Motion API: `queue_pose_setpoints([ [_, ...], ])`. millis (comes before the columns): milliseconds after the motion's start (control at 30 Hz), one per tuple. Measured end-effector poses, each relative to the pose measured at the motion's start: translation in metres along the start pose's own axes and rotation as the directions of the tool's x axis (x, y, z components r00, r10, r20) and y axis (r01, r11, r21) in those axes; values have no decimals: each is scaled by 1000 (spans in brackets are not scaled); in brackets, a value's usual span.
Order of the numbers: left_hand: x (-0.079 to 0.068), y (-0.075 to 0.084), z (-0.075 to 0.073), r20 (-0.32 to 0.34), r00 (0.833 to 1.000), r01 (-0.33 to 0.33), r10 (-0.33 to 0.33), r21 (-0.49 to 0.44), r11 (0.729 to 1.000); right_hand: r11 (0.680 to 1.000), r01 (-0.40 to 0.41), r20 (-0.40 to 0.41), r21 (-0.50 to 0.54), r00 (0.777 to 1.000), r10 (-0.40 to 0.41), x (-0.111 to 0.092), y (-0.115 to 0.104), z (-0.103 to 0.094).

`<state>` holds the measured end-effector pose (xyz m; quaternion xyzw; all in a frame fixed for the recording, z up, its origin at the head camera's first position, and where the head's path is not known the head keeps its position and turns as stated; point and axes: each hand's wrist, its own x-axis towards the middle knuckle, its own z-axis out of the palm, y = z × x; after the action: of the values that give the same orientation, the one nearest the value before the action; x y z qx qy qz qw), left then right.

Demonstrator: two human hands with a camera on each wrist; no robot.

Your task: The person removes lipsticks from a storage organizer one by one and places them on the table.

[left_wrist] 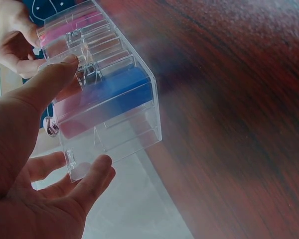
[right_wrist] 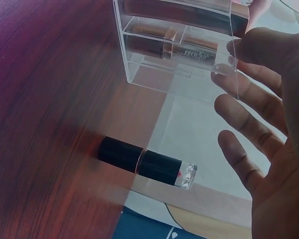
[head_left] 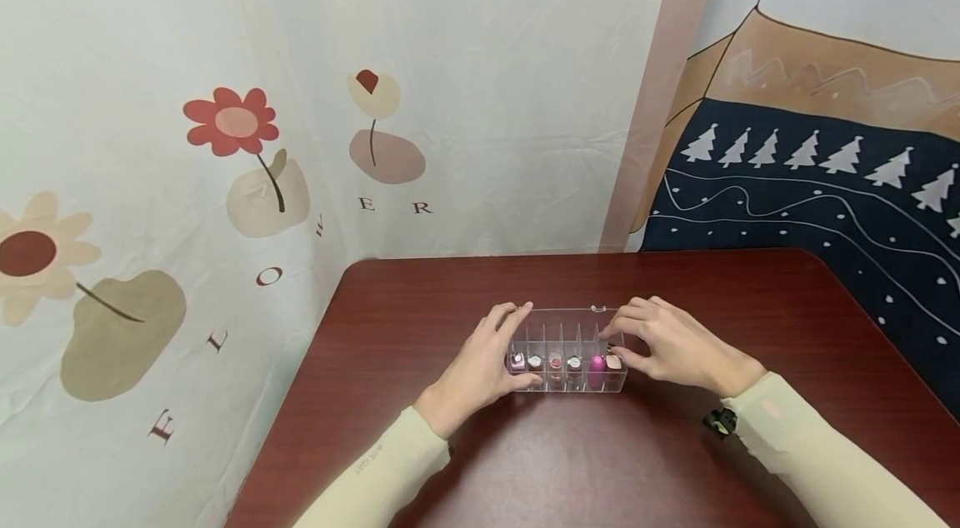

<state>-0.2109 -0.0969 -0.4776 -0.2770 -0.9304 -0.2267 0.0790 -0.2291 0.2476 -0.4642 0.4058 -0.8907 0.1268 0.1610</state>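
Note:
A clear lipstick organizer stands on the table, with several lipsticks and small tubes in its divided slots. My left hand grips its left end, thumb across the front and fingers behind. Blue and pink colours show through that end in the left wrist view. At the right end my right hand holds the upper corner, its thumb at the rim and its index finger seen through the clear side. Near that fingertip is a tube marked EFOLAR. A black lipstick with a clear top stands beside the organizer, hidden in the head view.
The reddish-brown table has its back edge along a pale curtain with flower prints. A dark blue patterned cloth hangs at the right. A small black device sits under the right wrist.

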Motion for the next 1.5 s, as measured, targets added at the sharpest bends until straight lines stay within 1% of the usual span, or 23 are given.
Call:
queue_pose_setpoints([
  [167,0,-1,0,1,1000,1,-1,-2,1000,1000,27,-22,-4,999,-27,0,1,1],
  [667,1,0,-1,-3,1000,-1,1,-9,1000,1000,16,-21,-4,1000,-16,0,1,-1],
  [1000,0,-1,0,-1,1000,-3,3,-12,1000,999,43,-64,-12,997,-44,0,3,0],
  [1167,0,-1,0,-2,1000,-7,7,0,1000,999,48,-84,-15,995,-49,0,4,-1],
  [1333,0,-1,-1,-4,1000,-7,7,-14,1000,997,66,-106,-25,992,-68,0,4,-3],
  [1500,-1,0,-1,-11,1000,-11,11,-13,1000,998,62,-121,-31,991,-65,1,4,-5],
])
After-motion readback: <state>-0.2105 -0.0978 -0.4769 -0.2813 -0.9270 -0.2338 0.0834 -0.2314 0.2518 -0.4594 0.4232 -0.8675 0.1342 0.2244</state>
